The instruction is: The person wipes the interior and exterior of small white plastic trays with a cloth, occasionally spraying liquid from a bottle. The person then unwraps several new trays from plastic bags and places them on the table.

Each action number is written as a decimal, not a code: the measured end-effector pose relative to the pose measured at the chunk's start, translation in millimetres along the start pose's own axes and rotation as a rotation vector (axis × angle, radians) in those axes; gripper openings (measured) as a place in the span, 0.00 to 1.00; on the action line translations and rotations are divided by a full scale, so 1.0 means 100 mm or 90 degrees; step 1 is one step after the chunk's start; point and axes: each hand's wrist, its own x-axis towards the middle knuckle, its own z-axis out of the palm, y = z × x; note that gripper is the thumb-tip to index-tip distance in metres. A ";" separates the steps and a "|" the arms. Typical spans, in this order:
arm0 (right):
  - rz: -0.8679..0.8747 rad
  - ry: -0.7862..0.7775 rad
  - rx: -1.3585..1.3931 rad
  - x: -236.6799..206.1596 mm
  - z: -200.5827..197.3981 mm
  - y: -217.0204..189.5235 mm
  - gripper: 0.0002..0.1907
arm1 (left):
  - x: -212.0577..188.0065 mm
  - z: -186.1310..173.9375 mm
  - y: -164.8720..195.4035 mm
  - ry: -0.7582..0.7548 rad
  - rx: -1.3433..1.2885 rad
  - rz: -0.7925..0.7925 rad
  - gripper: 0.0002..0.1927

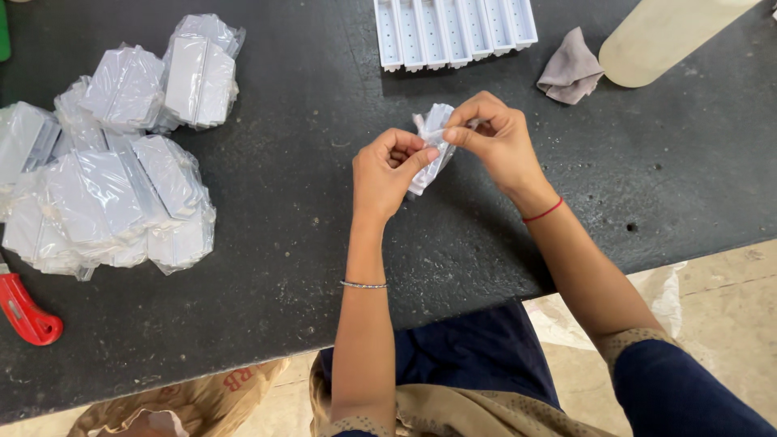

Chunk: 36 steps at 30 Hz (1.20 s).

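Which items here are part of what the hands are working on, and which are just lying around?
In hand:
- small plastic-wrapped white part, held by left hand and right hand
- pile of bagged white parts, same kind
- white slotted tray, likely related

Lying about:
- grey cloth
- red-handled tool
- beige curved piece
- brown sack below the black table

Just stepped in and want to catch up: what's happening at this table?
A person works with both hands over a dark table. The left hand and right hand together pinch a small white part in clear plastic wrap, held just above the tabletop. To the left lies a pile of similar plastic-wrapped white parts. At the far edge sits a white slotted tray, with a grey cloth beside it. A red-handled tool lies at the left edge.
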 end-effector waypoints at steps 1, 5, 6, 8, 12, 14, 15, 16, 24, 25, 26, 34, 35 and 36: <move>0.027 -0.015 0.042 0.01 0.01 -0.01 0.04 | 0.00 -0.01 0.01 0.008 0.013 -0.006 0.10; 0.026 -0.074 0.002 0.00 0.05 -0.11 0.06 | -0.05 -0.06 0.01 0.017 0.021 0.092 0.10; -0.004 -0.088 -0.056 -0.01 0.07 -0.15 0.07 | -0.05 -0.06 0.01 0.009 -0.015 0.116 0.10; -0.050 -0.074 -0.225 -0.03 0.11 -0.22 0.12 | -0.05 -0.06 -0.01 -0.005 -0.075 0.132 0.11; -0.098 -0.075 -0.388 -0.05 0.12 -0.29 0.11 | -0.04 0.02 -0.04 -0.032 -0.138 0.137 0.17; -0.067 -0.051 -0.338 -0.06 0.10 -0.28 0.12 | -0.04 0.05 -0.04 -0.042 -0.164 0.151 0.19; -0.053 -0.036 -0.314 -0.06 0.09 -0.27 0.12 | -0.05 0.06 -0.04 -0.049 -0.184 0.157 0.20; -0.030 -0.042 -0.265 -0.06 0.08 -0.26 0.13 | -0.05 0.07 -0.04 -0.057 -0.203 0.163 0.22; -0.049 -0.040 -0.223 -0.07 0.02 -0.27 0.10 | -0.05 0.07 -0.06 0.012 -0.115 0.183 0.14; -0.056 -0.040 -0.209 -0.07 0.01 -0.28 0.09 | -0.05 0.06 -0.07 0.036 -0.058 0.210 0.12; -0.064 -0.039 -0.196 -0.06 0.00 -0.28 0.08 | -0.05 0.05 -0.08 0.045 -0.041 0.223 0.10; 0.072 -0.034 0.116 0.02 -0.19 -0.20 0.07 | -0.01 -0.07 0.01 0.144 0.003 0.169 0.05; 0.079 -0.032 0.130 0.02 -0.17 -0.18 0.07 | -0.02 -0.08 0.04 0.169 0.031 0.202 0.06; 0.086 -0.030 0.143 0.02 -0.17 -0.17 0.07 | -0.03 -0.06 0.07 0.192 0.059 0.236 0.06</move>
